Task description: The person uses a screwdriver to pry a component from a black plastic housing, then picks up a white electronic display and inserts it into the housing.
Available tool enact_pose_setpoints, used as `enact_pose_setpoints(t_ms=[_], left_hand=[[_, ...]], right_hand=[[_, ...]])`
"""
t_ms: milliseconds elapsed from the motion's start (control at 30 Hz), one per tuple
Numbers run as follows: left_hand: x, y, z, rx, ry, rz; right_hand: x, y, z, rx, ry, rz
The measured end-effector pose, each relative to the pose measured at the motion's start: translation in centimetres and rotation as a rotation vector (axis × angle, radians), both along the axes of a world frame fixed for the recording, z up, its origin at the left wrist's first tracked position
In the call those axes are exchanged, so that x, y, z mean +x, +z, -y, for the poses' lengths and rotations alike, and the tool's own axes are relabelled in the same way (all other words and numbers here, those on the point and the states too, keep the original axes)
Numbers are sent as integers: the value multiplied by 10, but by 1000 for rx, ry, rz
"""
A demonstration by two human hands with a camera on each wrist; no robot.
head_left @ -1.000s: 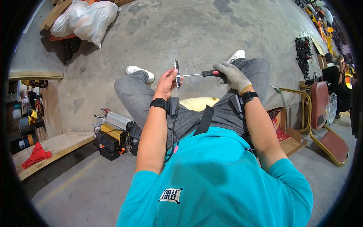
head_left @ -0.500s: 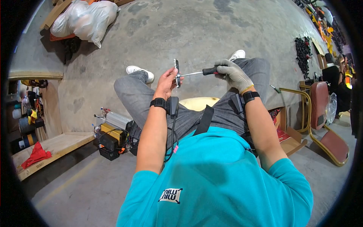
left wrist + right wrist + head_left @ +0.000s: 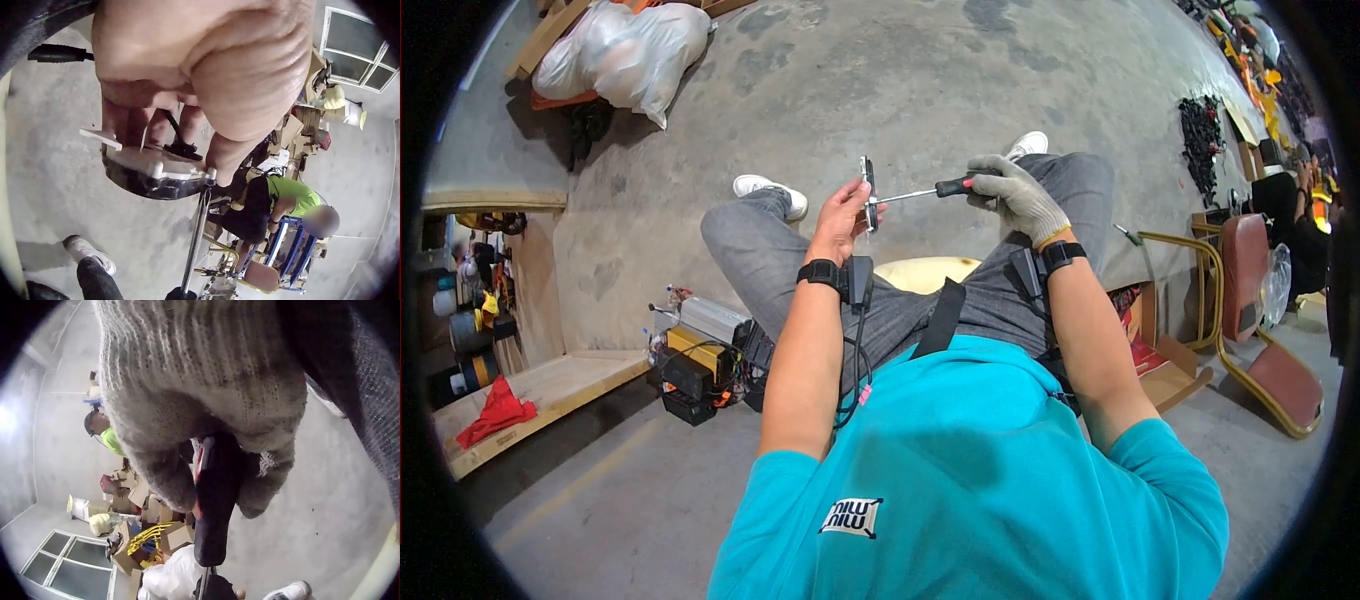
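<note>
My bare left hand (image 3: 837, 222) holds a small black-and-white part (image 3: 870, 195) upright between thumb and fingers. In the left wrist view the part (image 3: 156, 174) shows a curved black edge, a pale face and a white tab (image 3: 100, 137) sticking out at one side. My right hand (image 3: 1022, 198), in a knitted grey-white glove, grips a screwdriver (image 3: 953, 187) by its black-and-red handle. In the right wrist view thumb and fingers pinch that handle (image 3: 215, 500) from both sides. The metal shaft (image 3: 197, 240) runs to the part's end, its tip right at a small corner beside my thumb.
Grey trousered legs spread on both sides of my hands. A machine with a yellow block (image 3: 697, 350) stands on the floor at left, near a wooden ledge (image 3: 560, 400). At right are a chair (image 3: 1245, 280) and an open cardboard box (image 3: 1170, 370). Another person (image 3: 294, 197) is behind.
My right hand has turned and shifted its fingers on the screwdriver handle, which now tilts slightly upward toward the right. The left hand and the part stay in place.
</note>
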State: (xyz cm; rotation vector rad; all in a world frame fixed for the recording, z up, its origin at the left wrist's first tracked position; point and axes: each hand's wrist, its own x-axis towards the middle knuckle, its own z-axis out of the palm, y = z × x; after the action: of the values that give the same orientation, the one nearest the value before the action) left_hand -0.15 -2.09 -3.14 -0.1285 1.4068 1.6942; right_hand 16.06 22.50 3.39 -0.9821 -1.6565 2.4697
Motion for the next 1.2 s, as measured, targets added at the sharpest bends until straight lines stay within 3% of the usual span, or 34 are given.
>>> enact_pose_setpoints(t_ms=[200,400,533,633,867,933,1067,1200], left_hand=[[0,0,1,-2,3,-2],[0,0,0,3,7,8],[0,0,0,-6,16,2],[-1,0,0,-7,9,6],[0,6,0,-21,-6,-13],[0,2,2,-1,-8,-9],[1,1,1,10,14,-8],[2,2,1,-7,19,-9]], right_hand=[[0,-10,-11,-3,189,263],[3,-14,-9,5,47,-9],[4,-13,-11,-61,78,8],[2,-12,-13,-89,247,231],[3,-5,-8,2,67,-42],[3,-2,-6,-86,67,37],[1,-15,-11,-1,189,194],[-1,-3,-1,1,-50,-26]])
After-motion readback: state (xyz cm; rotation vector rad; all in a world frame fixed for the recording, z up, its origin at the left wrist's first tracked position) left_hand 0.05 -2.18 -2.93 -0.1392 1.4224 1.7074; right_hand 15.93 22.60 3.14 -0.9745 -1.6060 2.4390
